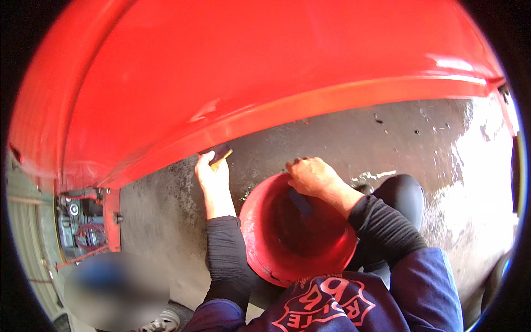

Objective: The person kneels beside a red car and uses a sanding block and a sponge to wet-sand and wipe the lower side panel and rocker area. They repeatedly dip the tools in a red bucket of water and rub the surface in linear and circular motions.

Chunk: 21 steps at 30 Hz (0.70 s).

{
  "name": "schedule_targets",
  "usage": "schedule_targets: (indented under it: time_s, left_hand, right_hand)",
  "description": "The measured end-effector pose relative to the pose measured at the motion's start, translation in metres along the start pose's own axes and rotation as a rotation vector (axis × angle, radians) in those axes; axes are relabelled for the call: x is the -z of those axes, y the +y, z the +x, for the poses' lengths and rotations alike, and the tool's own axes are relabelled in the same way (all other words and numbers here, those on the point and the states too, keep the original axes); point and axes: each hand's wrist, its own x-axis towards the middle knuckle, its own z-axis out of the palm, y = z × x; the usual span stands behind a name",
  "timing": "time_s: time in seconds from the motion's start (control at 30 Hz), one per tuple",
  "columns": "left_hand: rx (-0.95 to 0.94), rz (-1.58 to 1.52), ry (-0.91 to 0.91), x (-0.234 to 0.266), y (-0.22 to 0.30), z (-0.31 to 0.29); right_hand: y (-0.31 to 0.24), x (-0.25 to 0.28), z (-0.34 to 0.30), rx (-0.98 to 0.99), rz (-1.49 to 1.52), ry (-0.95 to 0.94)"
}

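My left hand [213, 170] is closed around a small sponge block [222, 152], dark on its face and yellow along one edge. It is just below the lower edge of a large glossy red vehicle panel [265, 61]. My right hand [314, 176] is curled over the far rim of a red bucket [255, 213]. Its fingers are bent and turned away, so their grip is hidden. Just under that hand, inside the bucket, shows a dark blue strip [300, 202]; whether the hand holds it is unclear. The bucket stands between my arms, close to my body.
The concrete floor [166, 221] has dark wet patches, with bright glare at the right. My bent knee [401, 196] is right of the bucket. At the lower left are a striped shoe [166, 320] and a blurred area. Machinery with a red frame [113, 218] stands at the left.
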Motion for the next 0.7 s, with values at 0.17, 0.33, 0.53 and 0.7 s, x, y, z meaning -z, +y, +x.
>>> schedule_targets:
  time_s: [0.17, 0.33, 0.53, 0.7]
  left_hand:
    - [0.082, 0.834, -0.492, -0.07, -0.141, -0.052]
    - [0.534, 0.217, -0.398, -0.132, -0.218, -0.072]
    - [0.185, 0.105, 0.049, -0.083, -0.054, -0.059]
    - [0.363, 0.344, -0.381, -0.096, -0.145, -0.06]
  right_hand:
    - [0.007, -0.003, -0.032, 0.201, -0.343, 0.267]
    - [0.043, 0.002, -0.059, -0.115, 0.0, 0.069]
    - [-0.009, 0.016, -0.052, -0.012, -0.082, 0.048]
    - [-0.012, 0.005, -0.054, 0.122, -0.252, -0.227]
